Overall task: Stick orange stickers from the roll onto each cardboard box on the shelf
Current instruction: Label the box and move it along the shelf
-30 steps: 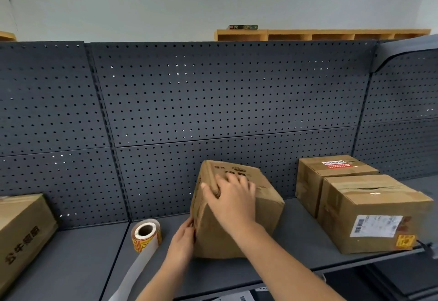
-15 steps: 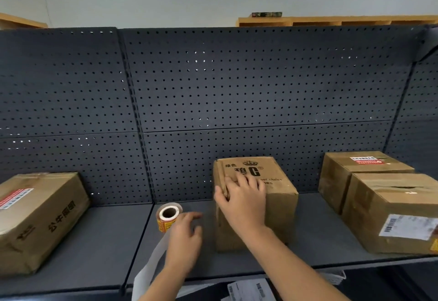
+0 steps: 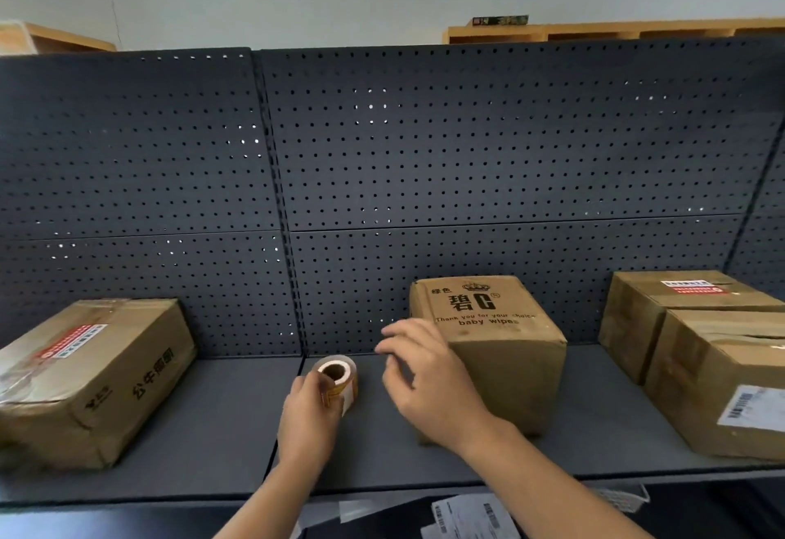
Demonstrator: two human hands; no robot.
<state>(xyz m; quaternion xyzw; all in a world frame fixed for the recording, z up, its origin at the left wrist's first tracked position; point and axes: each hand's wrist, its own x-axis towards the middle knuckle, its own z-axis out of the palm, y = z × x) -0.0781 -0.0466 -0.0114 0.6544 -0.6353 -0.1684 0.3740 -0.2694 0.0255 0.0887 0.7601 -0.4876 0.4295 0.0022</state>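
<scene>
The sticker roll (image 3: 340,379) stands on the dark shelf (image 3: 204,424), orange labels on its side. My left hand (image 3: 308,415) grips it from the front. My right hand (image 3: 429,373) hovers just right of the roll with loosely bent fingers, holding nothing, in front of the upright baby-wipes cardboard box (image 3: 505,351). A flat cardboard box (image 3: 89,373) lies at the left. Two more cardboard boxes sit at the right, one behind (image 3: 654,309) and one in front (image 3: 722,381).
A dark pegboard wall (image 3: 424,164) backs the shelf. Papers (image 3: 471,517) lie below the shelf's front edge. Wooden shelving (image 3: 616,30) shows above the pegboard. Bare shelf surface lies between the left box and the roll.
My left hand reached the roll and closed round it. My right hand left the top of the baby-wipes box and moved left toward the roll. The view shifted left.
</scene>
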